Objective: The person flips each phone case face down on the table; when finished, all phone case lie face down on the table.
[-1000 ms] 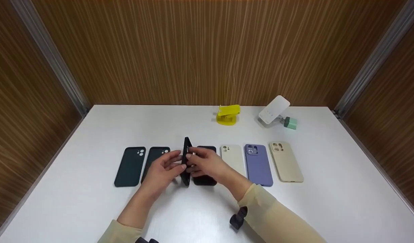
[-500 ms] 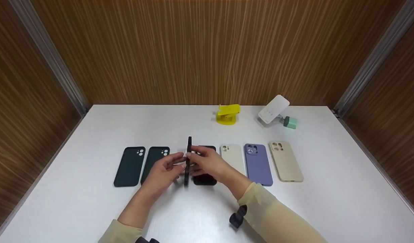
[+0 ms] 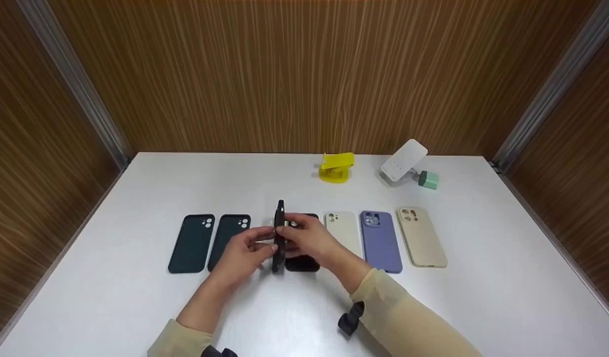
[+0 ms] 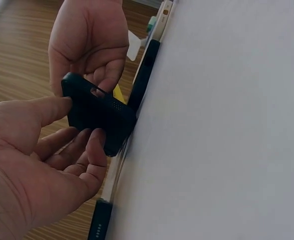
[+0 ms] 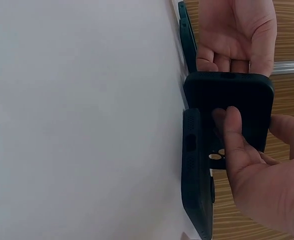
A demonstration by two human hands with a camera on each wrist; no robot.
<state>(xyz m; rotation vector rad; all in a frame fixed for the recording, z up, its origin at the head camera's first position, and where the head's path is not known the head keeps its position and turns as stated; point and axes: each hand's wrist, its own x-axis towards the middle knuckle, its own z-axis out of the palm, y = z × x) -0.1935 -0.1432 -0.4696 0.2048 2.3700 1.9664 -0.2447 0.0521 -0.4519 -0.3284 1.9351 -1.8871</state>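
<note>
A dark phone case (image 3: 280, 218) stands on its long edge between both hands, seen nearly edge-on in the head view. My left hand (image 3: 240, 255) holds its left side, the thumb and curled fingertips against the outer back. From the other side, my right hand (image 3: 312, 240) grips the same case; in the right wrist view its fingers reach onto the inner face, beside the camera holes. The case's bottom end with its port cutout shows in the left wrist view. Partly under the right hand lies another black case (image 3: 302, 264); the left hand is beside a dark green case (image 3: 227, 235).
Farther left lies a second dark green case (image 3: 191, 243). A white case (image 3: 341, 230), a purple case (image 3: 381, 243) and a beige case (image 3: 422, 238) lie to the right. Behind them stand a yellow phone stand (image 3: 335, 167) and a white-and-green stand (image 3: 403, 161) on the white table (image 3: 210, 178).
The held phone case has turned about its long axis and shifted slightly right, so its back side shows a little more. Both hands keep hold of it with small finger shifts.
</note>
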